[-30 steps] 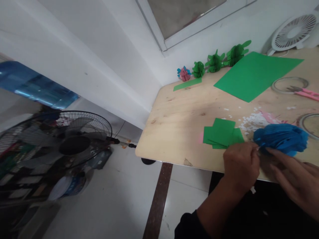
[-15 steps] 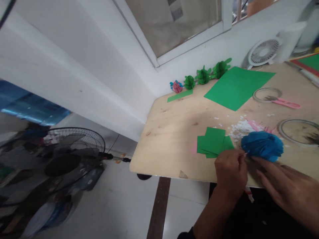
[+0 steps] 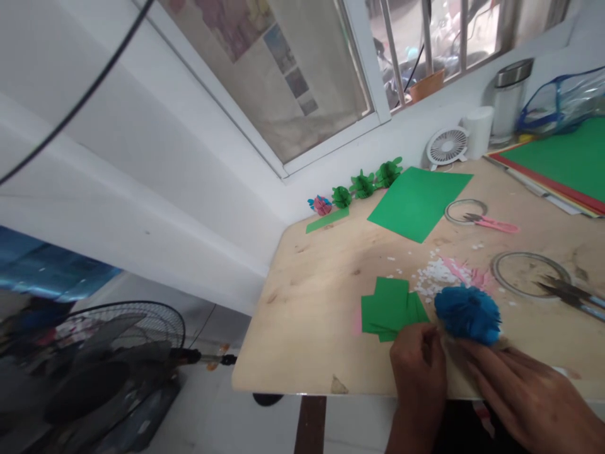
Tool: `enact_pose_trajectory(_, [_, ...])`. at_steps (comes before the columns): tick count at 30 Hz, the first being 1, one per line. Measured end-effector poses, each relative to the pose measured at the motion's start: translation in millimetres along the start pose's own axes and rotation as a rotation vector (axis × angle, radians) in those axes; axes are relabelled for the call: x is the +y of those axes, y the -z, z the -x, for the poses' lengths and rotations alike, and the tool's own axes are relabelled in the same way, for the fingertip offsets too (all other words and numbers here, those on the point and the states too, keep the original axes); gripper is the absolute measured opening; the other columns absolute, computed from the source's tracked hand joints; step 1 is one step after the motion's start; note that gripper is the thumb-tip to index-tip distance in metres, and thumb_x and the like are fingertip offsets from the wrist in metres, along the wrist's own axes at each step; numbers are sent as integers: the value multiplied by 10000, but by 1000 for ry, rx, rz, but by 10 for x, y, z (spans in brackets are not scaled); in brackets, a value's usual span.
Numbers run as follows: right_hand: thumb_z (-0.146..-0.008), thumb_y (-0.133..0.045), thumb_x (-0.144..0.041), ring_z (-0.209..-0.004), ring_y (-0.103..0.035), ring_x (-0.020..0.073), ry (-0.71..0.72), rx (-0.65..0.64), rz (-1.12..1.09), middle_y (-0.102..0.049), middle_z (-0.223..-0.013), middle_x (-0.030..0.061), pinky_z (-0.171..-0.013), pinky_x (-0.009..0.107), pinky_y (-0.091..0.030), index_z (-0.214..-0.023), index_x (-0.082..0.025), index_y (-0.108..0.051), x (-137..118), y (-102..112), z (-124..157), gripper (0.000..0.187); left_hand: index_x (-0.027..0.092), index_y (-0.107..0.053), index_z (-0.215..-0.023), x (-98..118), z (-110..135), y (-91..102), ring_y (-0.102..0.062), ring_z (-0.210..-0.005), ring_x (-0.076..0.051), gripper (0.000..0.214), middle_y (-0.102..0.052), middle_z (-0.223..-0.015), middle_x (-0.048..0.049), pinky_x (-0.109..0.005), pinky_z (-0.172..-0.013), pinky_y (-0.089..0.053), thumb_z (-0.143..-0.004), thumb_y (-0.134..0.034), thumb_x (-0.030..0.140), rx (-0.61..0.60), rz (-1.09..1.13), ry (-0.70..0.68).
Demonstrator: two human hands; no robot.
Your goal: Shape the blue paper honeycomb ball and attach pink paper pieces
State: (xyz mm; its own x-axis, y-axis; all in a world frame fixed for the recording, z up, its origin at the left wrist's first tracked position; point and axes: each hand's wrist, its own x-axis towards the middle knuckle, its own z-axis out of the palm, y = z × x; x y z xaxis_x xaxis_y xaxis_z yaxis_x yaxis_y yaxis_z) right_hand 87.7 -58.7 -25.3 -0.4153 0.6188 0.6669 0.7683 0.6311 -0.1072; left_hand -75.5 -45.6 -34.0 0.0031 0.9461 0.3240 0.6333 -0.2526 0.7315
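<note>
A ruffled blue paper pompom (image 3: 467, 313) sits near the front edge of the table. My right hand (image 3: 524, 391) lies just in front of it, fingers stretched out, the tips reaching its lower edge. To the left of the pompom my left hand (image 3: 418, 359) is closed, thumb and fingers pressed together; what they pinch, if anything, is hidden. Its knuckles are beside a loose pile of green paper pieces (image 3: 391, 306). Behind the pompom lie small white paper scraps (image 3: 435, 272) and pink paper strips (image 3: 460, 270).
Small folded green paper figures (image 3: 363, 185) and a pink-and-blue one (image 3: 322, 205) line the wall. Also on the table are a green sheet (image 3: 420, 203), pink-handled snips (image 3: 494, 223), dark scissors (image 3: 571, 294), tape rings and a small white fan (image 3: 447, 146). A floor fan (image 3: 113, 359) stands left.
The view has swung right and upward, bringing the glass jar and the paper stack into sight. Both hands stay by the blue pompom, at nearly the same places on the table.
</note>
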Motion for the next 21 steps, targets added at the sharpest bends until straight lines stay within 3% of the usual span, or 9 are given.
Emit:
enact_pose_trajectory(7, [-908, -350, -161, -720, -661, 62, 8, 51, -31, -724, -869, -1, -662, 122, -493, -1144, -150, -569, 6, -5, -11, 323, 187, -687, -858, -68, 48, 14, -697, -741, -182, 177, -726, -781, -41, -254, -673, -534, -841, -551, 74, 6, -8, -1])
enact_pose_trajectory(11, [-901, -369, -166, -767, -670, 94, 13, 62, -9, -723, -894, 6, -674, 162, -504, -1149, -162, -570, 12, -93, 89, 319, 202, -724, -880, -117, 117, 67, -705, -757, -182, 172, -741, -800, -47, -246, -697, -545, -855, -572, 126, 17, 35, 23])
enact_pose_trajectory(14, [-901, -389, -184, -709, -654, 111, 22, 71, -21, -711, -840, 0, -637, 197, -503, -1077, -187, -583, 19, -171, 171, 261, 191, -734, -840, -112, 140, 84, -701, -716, -182, 121, -737, -758, -48, -242, -682, -552, -857, -622, 235, 112, 170, 158])
enact_pose_trajectory(17, [-919, -402, -227, -724, -655, 126, 10, 80, -43, -712, -857, 19, -654, 219, -510, -1096, -176, -575, 6, -217, 232, 253, 160, -709, -806, -36, 62, 94, -704, -706, -201, 204, -729, -729, -61, -265, -678, -566, -838, -675, 359, 222, 363, 334])
enact_pose_trajectory(21, [-925, -409, -241, -874, -676, 173, -59, 34, -41, -717, -989, 53, -746, 265, -533, -1175, -172, -543, -13, -248, 329, 292, 140, -689, -910, 150, -191, 106, -717, -827, -218, 200, -736, -852, -88, -312, -767, -579, -841, -681, 327, 216, 522, 368])
